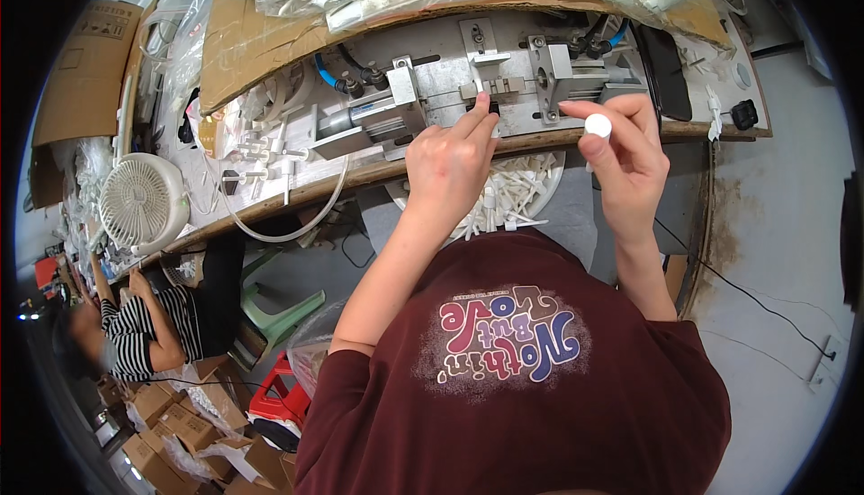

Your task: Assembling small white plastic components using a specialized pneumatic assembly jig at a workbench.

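My left hand [450, 164] reaches over the metal clamping fixture [515, 86], its index finger stretched out. That fingertip touches the lower end of a slim white plastic piece [478, 74] at the middle of the fixture; the other fingers are bent and partly hidden. My right hand [633, 155] is raised in front of the bench edge, right of the fixture. Its thumb and fingers pinch a white plastic piece with a round, flat head [598, 126]. Below my left hand a round white tray [553, 191] holds many small white plastic parts.
Two metal cylinders with blue hoses flank the fixture. A black phone [661, 72] lies at the right. White fittings [270, 155] and a white fan [142, 200] are on the left. Cardboard [261, 45] borders the back. Another person in a striped shirt [144, 333] sits at the left.
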The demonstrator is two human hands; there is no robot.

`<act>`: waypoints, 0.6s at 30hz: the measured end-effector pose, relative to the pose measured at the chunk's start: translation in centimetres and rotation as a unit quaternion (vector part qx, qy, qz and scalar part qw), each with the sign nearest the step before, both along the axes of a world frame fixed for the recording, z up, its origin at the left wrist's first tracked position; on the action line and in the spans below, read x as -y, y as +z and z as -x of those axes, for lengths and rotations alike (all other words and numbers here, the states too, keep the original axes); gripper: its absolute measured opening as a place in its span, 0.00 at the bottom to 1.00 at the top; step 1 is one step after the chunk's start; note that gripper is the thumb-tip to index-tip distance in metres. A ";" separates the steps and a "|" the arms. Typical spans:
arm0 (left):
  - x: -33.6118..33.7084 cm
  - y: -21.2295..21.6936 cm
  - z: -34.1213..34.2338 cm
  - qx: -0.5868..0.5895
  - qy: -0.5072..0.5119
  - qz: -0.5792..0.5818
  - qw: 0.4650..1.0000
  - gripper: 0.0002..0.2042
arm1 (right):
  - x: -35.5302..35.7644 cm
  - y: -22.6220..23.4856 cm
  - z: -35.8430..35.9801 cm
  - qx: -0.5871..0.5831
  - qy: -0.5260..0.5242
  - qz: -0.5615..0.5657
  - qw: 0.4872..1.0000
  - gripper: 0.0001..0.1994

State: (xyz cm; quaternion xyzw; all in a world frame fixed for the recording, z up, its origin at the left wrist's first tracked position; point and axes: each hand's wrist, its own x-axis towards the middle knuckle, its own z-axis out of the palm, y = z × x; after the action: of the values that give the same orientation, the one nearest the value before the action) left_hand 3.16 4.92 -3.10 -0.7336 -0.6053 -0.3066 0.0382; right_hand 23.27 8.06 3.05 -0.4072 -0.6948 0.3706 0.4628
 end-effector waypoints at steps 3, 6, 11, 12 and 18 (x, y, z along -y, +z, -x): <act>0.0 0.1 0.0 0.009 -0.004 0.001 1.000 0.12 | 0.4 0.1 0.5 -0.024 0.027 0.006 0.999 0.14; 0.0 -0.1 0.1 0.019 -0.003 -0.003 1.000 0.12 | 0.4 -0.1 0.7 -0.027 0.034 0.003 0.999 0.15; 0.1 -0.4 0.3 0.037 -0.017 -0.004 0.999 0.12 | 0.5 -1.1 1.4 -0.016 0.035 0.005 0.999 0.15; 0.4 -0.1 0.5 0.044 -0.026 0.006 0.999 0.12 | 0.5 -1.2 1.8 -0.002 0.035 -0.009 0.999 0.15; 4.1 -0.1 0.9 0.118 -0.122 0.097 0.981 0.13 | -0.5 -3.4 2.4 0.100 0.096 -0.114 0.984 0.19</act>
State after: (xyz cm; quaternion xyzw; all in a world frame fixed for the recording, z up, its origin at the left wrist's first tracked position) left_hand 2.26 0.81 -3.19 -0.7606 -0.5384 -0.3335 -0.1428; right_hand 20.87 8.57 -0.34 -0.3182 -0.8112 0.2894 0.3963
